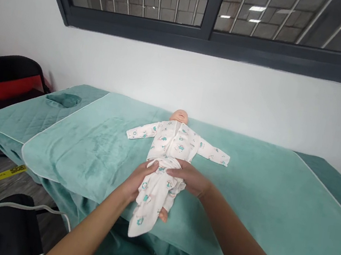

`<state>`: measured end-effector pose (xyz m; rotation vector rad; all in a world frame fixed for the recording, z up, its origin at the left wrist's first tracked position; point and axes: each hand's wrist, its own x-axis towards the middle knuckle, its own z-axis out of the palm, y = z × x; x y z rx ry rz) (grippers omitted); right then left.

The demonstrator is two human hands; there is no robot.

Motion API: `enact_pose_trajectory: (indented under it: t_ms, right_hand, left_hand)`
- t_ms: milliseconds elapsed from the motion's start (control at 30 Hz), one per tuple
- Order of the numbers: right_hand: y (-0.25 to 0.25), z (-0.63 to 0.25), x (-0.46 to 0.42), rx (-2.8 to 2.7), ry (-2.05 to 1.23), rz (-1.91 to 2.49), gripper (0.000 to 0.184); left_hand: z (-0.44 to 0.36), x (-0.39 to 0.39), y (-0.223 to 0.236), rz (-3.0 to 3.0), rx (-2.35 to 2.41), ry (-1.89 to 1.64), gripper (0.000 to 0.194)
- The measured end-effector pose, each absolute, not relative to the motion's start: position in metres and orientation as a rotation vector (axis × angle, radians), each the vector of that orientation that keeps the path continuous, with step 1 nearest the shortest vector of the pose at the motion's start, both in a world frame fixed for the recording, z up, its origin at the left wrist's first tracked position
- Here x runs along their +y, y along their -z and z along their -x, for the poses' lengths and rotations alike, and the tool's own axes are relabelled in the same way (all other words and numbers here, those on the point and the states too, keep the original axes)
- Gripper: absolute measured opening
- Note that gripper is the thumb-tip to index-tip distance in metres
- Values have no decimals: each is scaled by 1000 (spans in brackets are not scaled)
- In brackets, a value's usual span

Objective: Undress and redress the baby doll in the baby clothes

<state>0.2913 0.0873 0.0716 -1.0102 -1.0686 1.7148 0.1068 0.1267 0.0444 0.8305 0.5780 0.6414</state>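
Note:
A baby doll (pixel 179 116) lies on its back on the green bed, head toward the wall. It wears a white printed long-sleeved top (pixel 174 141), its sleeves spread out to both sides. Matching printed baby pants (pixel 150 202) are around the doll's lower body, bunched near the waist. One bare foot (pixel 163 215) shows at a leg opening, while the other pant leg hangs flat toward me. At the left of the waistband, my left hand (pixel 140 179) grips the pants with the thumb on top. My right hand (pixel 190 178) pinches them on the other side, its fingertips partly hidden by cloth.
A green velvet cover (pixel 260 193) spreads over the massage bed, which has a face hole (pixel 64 100) at its left end. Black and red chairs (pixel 6 80) stand at the left. A white cable (pixel 12 206) runs past the near left edge. Behind is a white wall with a barred window.

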Motion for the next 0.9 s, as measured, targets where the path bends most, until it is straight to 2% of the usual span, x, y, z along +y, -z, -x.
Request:
enact_pose_trajectory:
  t_ms: [100, 200, 367, 533, 633, 800, 900]
  right_hand:
    - [-68, -290, 89, -958, -1665, 1010, 32]
    - [-64, -288, 90, -933, -1633, 1055, 33]
    - [-65, -290, 88, -1144, -1667, 1178, 41]
    - [-74, -292, 88, -1585, -1731, 1201, 38]
    - [-74, -288, 91, -1704, -1506, 1283, 29]
    - [-71, -270, 97, -1958, -961, 1682, 9]
    - [-71, -257, 96, -2073, -790, 1796, 10]
  left_hand:
    - [-98, 130, -42, -990, 534, -478, 56]
    - [-96, 132, -41, -1054, 498, -382, 50]
    - [-106, 133, -35, -826, 574, -693, 43]
    - [-106, 122, -31, -767, 677, -770, 44]
    - [-107, 102, -37, -726, 789, -812, 49]
    - [-111, 54, -48, -589, 944, -940, 55]
    - [-111, 27, -48, -503, 1000, -1058, 50]
